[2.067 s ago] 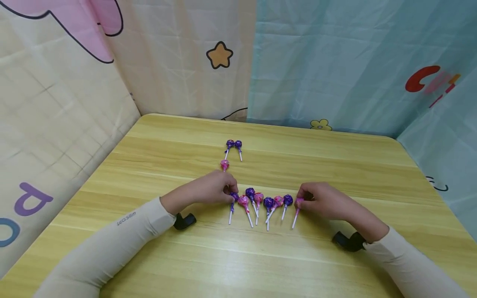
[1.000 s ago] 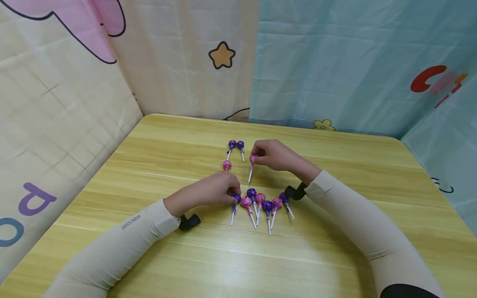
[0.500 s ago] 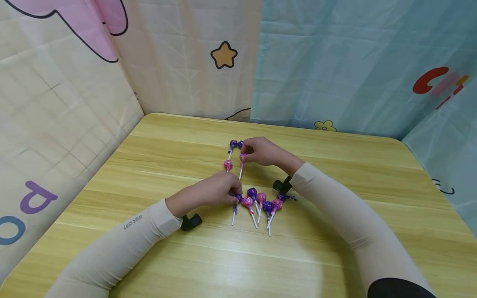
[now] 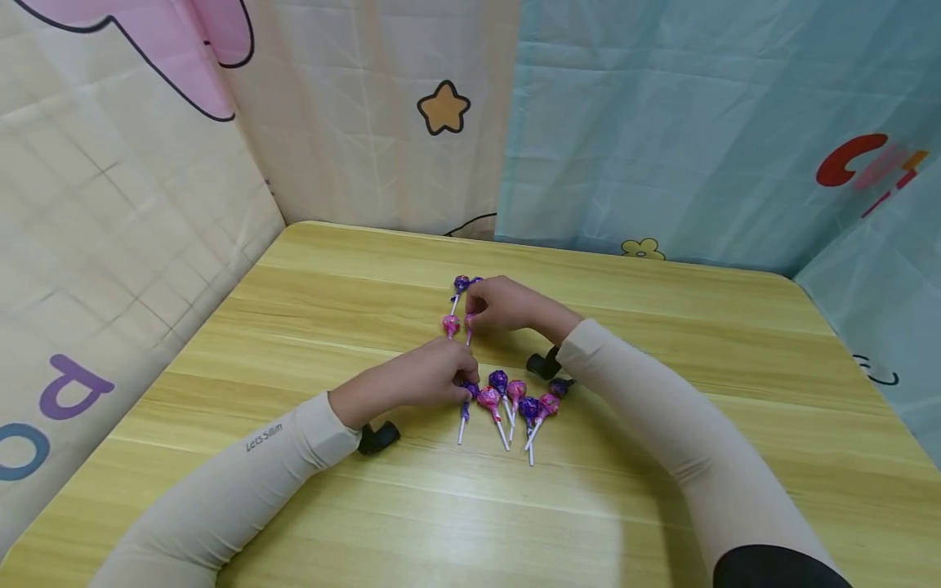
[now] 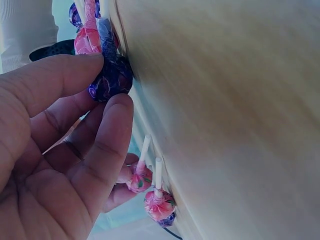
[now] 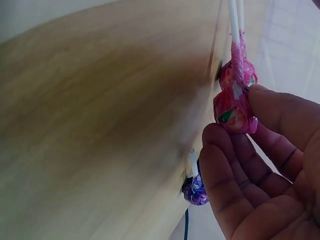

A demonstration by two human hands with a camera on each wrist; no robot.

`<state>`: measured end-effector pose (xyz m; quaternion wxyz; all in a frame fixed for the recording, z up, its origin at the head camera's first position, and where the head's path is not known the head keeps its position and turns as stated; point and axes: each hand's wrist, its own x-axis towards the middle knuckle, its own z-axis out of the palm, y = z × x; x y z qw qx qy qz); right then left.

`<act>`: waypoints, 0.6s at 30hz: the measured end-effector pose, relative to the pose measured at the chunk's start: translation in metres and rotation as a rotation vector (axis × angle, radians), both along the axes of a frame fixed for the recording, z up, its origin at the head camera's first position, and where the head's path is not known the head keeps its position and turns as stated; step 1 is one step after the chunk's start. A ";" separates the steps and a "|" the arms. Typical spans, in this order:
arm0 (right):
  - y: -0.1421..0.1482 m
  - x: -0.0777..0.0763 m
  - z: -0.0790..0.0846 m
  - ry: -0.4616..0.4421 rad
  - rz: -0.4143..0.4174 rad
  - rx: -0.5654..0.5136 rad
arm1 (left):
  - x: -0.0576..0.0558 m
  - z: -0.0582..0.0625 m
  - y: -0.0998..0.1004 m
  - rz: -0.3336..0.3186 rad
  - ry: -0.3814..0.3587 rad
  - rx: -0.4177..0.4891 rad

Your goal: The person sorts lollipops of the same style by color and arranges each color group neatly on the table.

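We see the right hand (image 4: pixel 503 305) pinching a round pink-wrapped lollipop (image 6: pixel 232 114), lengthwise toward us, right of another pink-wrapped lollipop (image 4: pixel 451 324); left hand (image 4: pixel 430 373) pinches a purple-wrapped lollipop (image 5: pixel 111 82).

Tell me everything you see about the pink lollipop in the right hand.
The pink lollipop has a round head in a shiny, plastic-looking wrapper with a green leaf-like mark. The wrapper gathers tightly along the neck, above which a thin white stick shows in the right wrist view. The right hand pinches the head between thumb and fingers, with the stick pointing toward the person. It sits just right of another pink lollipop. Whether it touches the table is unclear.
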<state>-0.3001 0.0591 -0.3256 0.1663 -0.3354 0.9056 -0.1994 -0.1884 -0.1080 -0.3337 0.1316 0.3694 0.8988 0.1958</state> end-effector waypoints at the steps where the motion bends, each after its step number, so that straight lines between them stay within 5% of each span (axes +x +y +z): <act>1: -0.001 0.000 0.000 -0.002 0.004 0.007 | 0.000 0.000 0.000 -0.001 0.004 -0.001; 18: -0.004 0.002 -0.001 -0.002 -0.003 0.027 | -0.001 -0.001 0.001 0.006 -0.004 -0.009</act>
